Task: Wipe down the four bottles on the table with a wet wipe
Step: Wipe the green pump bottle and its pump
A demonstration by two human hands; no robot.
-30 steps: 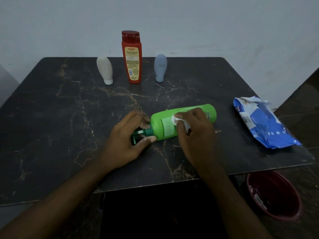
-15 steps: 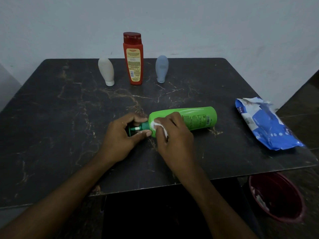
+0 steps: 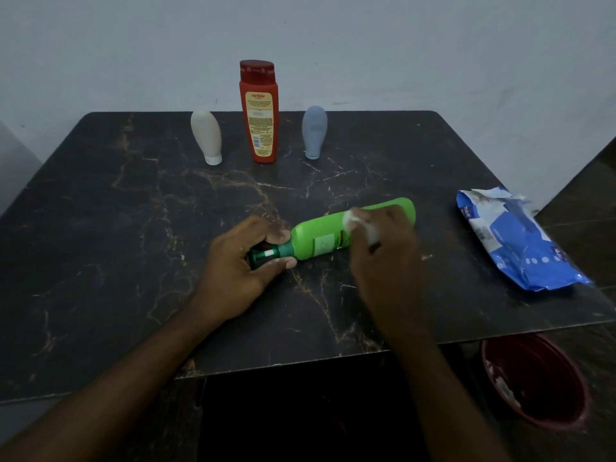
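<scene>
Dark marble table (image 3: 100,228): black top with pale brown veins; its near edge cuts across the lower part of the view.
Bin (image 3: 536,381): dark red, on the floor below the table's near right corner, with white scraps inside.
Left hand (image 3: 240,271): closed around the dark green pump neck of the green bottle, thumb on the near side and fingers curled over the far side.
Right hand (image 3: 386,258): blurred, clenched on the wet wipe and pressing it against the far half of the green bottle's body.
Wet wipe (image 3: 353,221): white and crumpled, showing at the fingertips, touching the bottle's upper side.
Green bottle (image 3: 320,238): lying on its side near the middle of the table, pump end to the left, base to the right and a little farther away; a pale label faces up.
Wipes pack (image 3: 513,241): blue and white, crinkled, lying flat near the right edge, well apart from the green bottle.
White bottle (image 3: 206,136): standing cap-down at the far side, left of the red one, leaning slightly.
Red bottle (image 3: 258,111): tallest, upright, in the middle of the far row, yellow label facing the camera.
Blue-grey bottle (image 3: 314,131): standing cap-down, right of the red one.
Wall (image 3: 433,55): plain pale surface behind the table.
</scene>
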